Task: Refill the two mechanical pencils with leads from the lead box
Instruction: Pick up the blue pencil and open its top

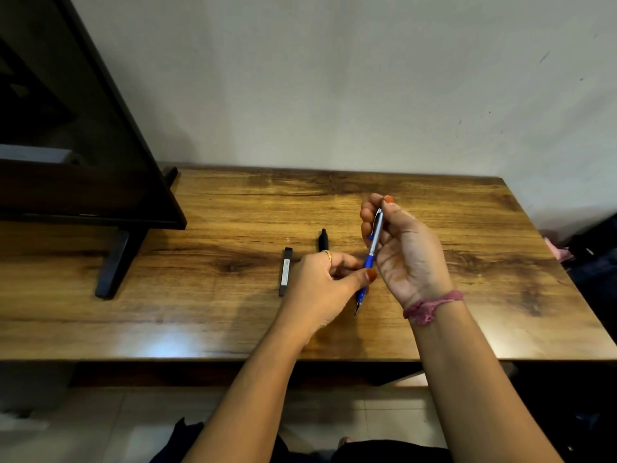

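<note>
Blue-gripped and silver-barrelled, one mechanical pencil (371, 255) is held above the wooden table (200, 312) between both hands. The right hand (409, 252) has its palm turned toward the camera and its fingers curled loosely round the upper, silver part, with the thumb tip up at the cap end near the clip. The left hand (322, 285) closes on the blue grip lower down, its thumb pressed against the front of the grip and the other fingers bent in behind; a ring (328, 254) sits on one of them. The pencil stands steeply, its long axis running from the cap end, up and away from the person, down to the writing tip, which points toward the near edge of the table and slightly left, clear of the surface. A second, black pencil (323, 239) lies flat on the table just beyond the left hand, partly hidden by it, its visible end pointing away toward the wall. The lead box (286, 271), a slim dark case with a pale label, lies just left of the left hand, its length running front to back; whether it is open, and what is inside, cannot be told. A pink band (430, 307) circles the right wrist.
</note>
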`<action>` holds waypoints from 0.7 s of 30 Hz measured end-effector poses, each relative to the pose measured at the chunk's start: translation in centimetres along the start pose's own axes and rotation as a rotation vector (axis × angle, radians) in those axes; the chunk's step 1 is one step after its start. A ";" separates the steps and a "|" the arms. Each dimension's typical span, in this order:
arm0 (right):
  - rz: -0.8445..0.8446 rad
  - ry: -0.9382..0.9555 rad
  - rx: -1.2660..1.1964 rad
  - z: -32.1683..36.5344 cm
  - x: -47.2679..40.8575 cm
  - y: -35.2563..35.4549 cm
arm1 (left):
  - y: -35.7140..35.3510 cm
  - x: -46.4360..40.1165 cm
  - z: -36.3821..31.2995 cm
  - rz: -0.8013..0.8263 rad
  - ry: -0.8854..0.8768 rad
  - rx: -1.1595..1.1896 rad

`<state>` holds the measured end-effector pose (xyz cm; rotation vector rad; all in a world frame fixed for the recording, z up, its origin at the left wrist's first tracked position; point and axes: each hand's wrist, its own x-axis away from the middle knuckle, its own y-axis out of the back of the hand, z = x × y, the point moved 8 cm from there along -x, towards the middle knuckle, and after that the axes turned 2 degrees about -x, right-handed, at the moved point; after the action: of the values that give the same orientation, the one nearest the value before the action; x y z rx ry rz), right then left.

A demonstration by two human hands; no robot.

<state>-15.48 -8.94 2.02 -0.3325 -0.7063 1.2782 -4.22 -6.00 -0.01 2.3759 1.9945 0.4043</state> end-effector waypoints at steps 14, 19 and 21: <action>-0.007 -0.020 -0.026 -0.4 -0.2 -0.2 | -0.3 0.3 0.0 0.019 0.017 0.031; -0.014 -0.018 -0.025 -0.2 -0.3 0.2 | -0.5 0.5 0.4 0.031 0.032 -0.062; 0.004 -0.005 0.010 0.3 -0.4 0.3 | -0.7 0.6 0.7 0.040 0.053 -0.082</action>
<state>-15.95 -9.23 1.93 -0.3235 -0.7034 1.2866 -4.67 -5.20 -0.70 2.3833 1.9149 0.5449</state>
